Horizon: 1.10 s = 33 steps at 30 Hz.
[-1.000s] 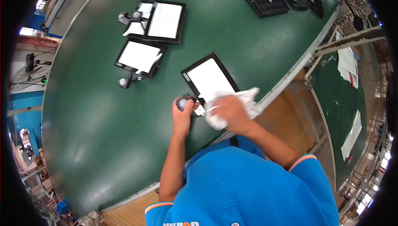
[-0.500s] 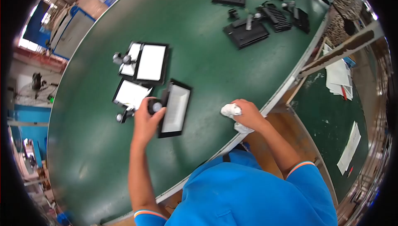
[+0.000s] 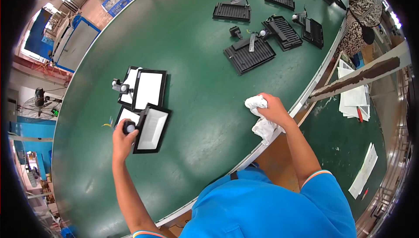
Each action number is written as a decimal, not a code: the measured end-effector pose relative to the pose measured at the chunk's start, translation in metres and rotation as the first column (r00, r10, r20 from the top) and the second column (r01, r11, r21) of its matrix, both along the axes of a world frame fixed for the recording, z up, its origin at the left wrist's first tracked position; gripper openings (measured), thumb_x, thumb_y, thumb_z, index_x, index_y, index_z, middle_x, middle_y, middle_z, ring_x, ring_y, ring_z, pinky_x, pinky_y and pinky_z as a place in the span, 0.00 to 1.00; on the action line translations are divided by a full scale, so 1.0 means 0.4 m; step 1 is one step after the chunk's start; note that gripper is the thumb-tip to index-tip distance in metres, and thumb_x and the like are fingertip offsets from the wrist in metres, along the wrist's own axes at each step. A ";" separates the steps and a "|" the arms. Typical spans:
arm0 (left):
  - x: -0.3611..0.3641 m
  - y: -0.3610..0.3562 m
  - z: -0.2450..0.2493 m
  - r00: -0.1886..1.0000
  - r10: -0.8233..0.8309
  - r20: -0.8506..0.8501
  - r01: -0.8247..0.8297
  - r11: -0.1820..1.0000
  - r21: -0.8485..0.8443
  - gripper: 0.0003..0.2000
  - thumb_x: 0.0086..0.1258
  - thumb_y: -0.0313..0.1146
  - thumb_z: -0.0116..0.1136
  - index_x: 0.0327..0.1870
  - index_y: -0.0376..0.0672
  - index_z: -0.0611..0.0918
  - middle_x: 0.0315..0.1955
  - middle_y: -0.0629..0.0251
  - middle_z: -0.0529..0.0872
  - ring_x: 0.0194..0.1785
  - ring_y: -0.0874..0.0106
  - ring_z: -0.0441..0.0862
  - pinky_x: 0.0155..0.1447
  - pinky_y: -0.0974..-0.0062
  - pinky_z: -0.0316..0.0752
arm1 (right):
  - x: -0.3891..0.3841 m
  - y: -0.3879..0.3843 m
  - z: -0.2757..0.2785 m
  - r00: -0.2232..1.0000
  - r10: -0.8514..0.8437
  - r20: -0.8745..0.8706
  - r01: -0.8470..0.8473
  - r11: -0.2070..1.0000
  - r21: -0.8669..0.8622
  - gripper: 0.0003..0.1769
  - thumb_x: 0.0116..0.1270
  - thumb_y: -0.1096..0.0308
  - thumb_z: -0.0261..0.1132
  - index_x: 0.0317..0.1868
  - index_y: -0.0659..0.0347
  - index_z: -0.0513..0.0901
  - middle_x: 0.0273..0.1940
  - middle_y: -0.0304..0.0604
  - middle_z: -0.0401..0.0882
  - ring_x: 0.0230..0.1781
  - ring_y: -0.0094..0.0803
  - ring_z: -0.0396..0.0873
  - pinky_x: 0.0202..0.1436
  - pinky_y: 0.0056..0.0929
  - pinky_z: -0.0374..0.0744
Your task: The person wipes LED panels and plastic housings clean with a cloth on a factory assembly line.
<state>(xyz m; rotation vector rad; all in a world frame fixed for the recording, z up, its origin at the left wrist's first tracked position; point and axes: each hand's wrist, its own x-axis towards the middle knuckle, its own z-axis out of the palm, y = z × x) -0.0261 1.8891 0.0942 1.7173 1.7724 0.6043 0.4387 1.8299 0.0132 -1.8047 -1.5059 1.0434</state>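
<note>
My left hand (image 3: 123,137) is closed around the round black sensor head of a floodlight (image 3: 152,129). The lamp is tilted, with its black frame and pale reflector face turned up, and it overlaps other floodlights. Beyond it lies a white-faced floodlight (image 3: 149,90) with a black rim, and more partly covered ones sit to its left. My right hand (image 3: 275,109) grips a crumpled white cloth (image 3: 263,129) near the table's edge. Part of the cloth hangs below the fingers onto the tabletop.
Several black floodlights lie back side up on the green table (image 3: 196,72), among them a finned one (image 3: 249,54). At the far right stands a person (image 3: 362,6) in patterned clothing. A pale post (image 3: 362,70) rises beside the table. Papers (image 3: 354,94) lie on the right-hand surface.
My left hand has moved left with the floodlight. My right hand has shifted slightly right and up with the cloth. The whole view has also turned a little.
</note>
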 end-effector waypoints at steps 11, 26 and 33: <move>-0.101 0.095 -0.065 0.903 0.402 0.150 -0.351 0.893 -0.282 0.21 0.60 0.21 0.52 0.57 0.38 0.69 0.37 0.64 0.78 0.30 0.73 0.83 0.26 0.82 0.76 | 0.128 0.357 0.065 0.886 -0.128 0.446 0.071 0.987 0.143 0.36 0.52 0.61 0.63 0.62 0.60 0.63 0.43 0.56 0.79 0.45 0.51 0.77 0.48 0.44 0.74; -0.023 -0.011 -0.086 0.914 0.406 -0.001 -0.405 0.912 0.069 0.15 0.64 0.26 0.52 0.53 0.37 0.73 0.35 0.62 0.78 0.25 0.78 0.76 0.30 0.80 0.73 | 0.085 0.429 0.003 0.989 -0.087 0.119 0.035 0.924 0.381 0.21 0.58 0.59 0.65 0.45 0.67 0.77 0.37 0.55 0.80 0.38 0.46 0.79 0.42 0.36 0.74; 0.261 -0.069 -0.064 0.823 0.160 0.545 -0.021 0.968 -0.252 0.22 0.71 0.36 0.47 0.62 0.37 0.63 0.47 0.56 0.76 0.32 0.72 0.81 0.36 0.79 0.75 | -0.171 0.135 0.170 0.887 0.370 -0.275 -0.188 0.835 0.518 0.14 0.52 0.71 0.68 0.40 0.64 0.78 0.35 0.48 0.80 0.37 0.37 0.79 0.42 0.30 0.76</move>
